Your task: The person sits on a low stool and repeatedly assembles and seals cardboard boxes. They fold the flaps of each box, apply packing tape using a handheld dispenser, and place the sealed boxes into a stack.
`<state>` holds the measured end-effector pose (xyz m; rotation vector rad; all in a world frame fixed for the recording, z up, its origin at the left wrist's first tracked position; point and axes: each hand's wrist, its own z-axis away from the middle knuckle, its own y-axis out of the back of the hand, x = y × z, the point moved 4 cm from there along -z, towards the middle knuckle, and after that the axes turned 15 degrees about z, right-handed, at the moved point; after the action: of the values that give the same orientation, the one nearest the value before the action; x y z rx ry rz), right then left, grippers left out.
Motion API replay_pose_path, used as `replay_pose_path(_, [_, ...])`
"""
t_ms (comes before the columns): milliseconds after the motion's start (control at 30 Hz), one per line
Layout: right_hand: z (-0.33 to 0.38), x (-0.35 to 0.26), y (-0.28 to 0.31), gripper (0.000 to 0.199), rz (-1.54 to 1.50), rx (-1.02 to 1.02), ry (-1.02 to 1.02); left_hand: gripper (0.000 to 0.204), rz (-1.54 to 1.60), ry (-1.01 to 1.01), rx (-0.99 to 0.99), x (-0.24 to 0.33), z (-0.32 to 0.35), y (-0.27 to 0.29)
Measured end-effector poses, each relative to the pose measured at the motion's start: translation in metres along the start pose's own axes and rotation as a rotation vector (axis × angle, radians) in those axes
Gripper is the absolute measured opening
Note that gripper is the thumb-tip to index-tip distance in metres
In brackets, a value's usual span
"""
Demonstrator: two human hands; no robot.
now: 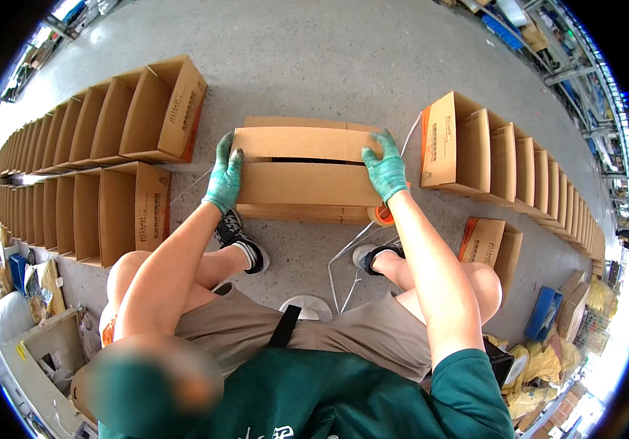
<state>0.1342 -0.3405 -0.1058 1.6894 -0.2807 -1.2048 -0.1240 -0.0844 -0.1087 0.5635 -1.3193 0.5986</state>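
Note:
A brown cardboard box (306,184) lies in front of me between my knees, its two top flaps folded inward with a narrow dark gap between them. Gripping its left end is my left hand (225,175), in a green glove, thumb by the top edge. My right hand (386,167), gloved alike, holds the opposite end with the thumb at the flap's edge. Beneath this box, more cardboard (307,214) shows at its near and far edges. An orange tape roll (382,214) is just below my right wrist, partly hidden by it.
Long rows of open cardboard boxes (170,110) curve away on the left, and another row (468,146) on the right. A single open box (491,245) stands beside my right knee. White strapping (338,267) trails over the grey floor (314,62). Loaded shelves (548,44) line the far right.

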Motion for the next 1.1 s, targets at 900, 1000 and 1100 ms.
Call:
replay_pose_path(900, [0.029,0.153,-0.082,0.041,0.974,-0.941,0.453,0.056,-0.199,-0.031,0.048,-0.025,-0.015,0.002])
replay_pose_path(1000, [0.062,0.201,-0.124,0.044,0.548,-0.628,-0.369,0.056,-0.196,-0.005,0.048,-0.027,-0.012,0.001])
replay_pose_path(1100, [0.071,0.184,-0.106,0.043,0.137,-0.17,-0.922,0.056,-0.203,-0.024,0.043,-0.016,-0.011,-0.005])
